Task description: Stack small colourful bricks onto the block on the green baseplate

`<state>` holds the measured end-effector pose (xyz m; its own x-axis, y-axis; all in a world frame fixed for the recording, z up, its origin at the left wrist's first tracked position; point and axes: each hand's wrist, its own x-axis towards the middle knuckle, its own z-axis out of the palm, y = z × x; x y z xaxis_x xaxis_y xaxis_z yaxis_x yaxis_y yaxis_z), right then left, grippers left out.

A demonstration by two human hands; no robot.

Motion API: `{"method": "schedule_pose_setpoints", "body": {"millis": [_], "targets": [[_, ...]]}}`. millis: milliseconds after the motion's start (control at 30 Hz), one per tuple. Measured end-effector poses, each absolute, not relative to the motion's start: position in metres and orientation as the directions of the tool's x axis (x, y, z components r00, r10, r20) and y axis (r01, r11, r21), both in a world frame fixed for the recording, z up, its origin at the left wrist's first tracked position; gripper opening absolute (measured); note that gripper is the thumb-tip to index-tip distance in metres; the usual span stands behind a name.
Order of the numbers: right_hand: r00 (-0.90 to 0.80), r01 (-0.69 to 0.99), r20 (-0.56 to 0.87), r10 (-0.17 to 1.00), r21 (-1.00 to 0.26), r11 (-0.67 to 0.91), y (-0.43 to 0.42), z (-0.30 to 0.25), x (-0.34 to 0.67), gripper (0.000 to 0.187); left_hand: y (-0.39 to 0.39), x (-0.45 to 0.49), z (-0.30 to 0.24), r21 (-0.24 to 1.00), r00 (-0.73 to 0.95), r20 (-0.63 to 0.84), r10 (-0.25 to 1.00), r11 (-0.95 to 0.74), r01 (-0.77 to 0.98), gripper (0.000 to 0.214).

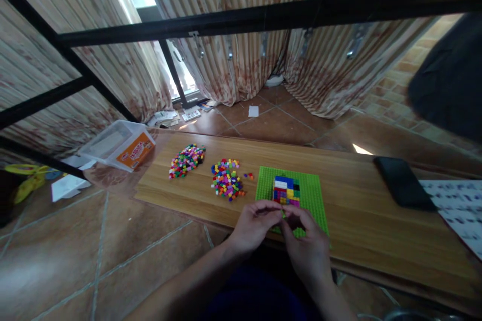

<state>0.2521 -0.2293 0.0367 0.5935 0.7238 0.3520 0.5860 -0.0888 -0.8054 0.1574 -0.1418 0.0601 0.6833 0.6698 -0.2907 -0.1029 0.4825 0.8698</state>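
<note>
My left hand and my right hand meet over the near part of a green studded baseplate. Pinched between the fingertips of both is a small yellow-green toy brick, partly covered by the fingers. Just beyond the fingers, a block of coloured bricks in blue, white, red, yellow, green and black is set on the baseplate. Its near edge is hidden behind my hands.
Left of the baseplate lie two piles of loose bricks, a nearer pile and a farther pile. A clear plastic box with an orange label stands past the table's left end. A dark phone-like slab and a printed sheet lie right.
</note>
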Motion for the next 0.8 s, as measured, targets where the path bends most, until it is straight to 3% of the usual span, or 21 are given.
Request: {"method": "schedule_pose_setpoints", "body": {"millis": [267,500,600,700,800], "targets": [[0.458,0.687,0.395,0.797,-0.726,-0.035,-0.232,0.03,0.262,0.024,-0.137,0.165,0.047,0.931,0.692,-0.247,0.678,0.364,-0.024,0.015],[0.286,0.735,0.406,0.868,-0.674,0.073,-0.235,0.029,0.28,0.016,-0.125,0.161,0.052,0.972,0.732,-0.235,0.639,0.163,0.17,0.031],[0.264,0.789,0.454,0.851,-0.609,0.08,-0.227,0.032,0.291,0.016,-0.12,0.163,0.054,0.98,0.731,-0.195,0.654,0.094,0.177,0.031],[0.282,0.863,0.5,0.819,-0.505,0.011,-0.215,0.033,0.304,0.018,-0.116,0.165,0.053,0.969,0.68,-0.135,0.721,-0.047,0.242,0.032],[0.276,0.913,0.521,0.807,-0.405,-0.051,-0.203,0.03,0.314,0.022,-0.114,0.168,0.051,0.949,0.696,-0.125,0.707,-0.119,0.292,0.032]]}}
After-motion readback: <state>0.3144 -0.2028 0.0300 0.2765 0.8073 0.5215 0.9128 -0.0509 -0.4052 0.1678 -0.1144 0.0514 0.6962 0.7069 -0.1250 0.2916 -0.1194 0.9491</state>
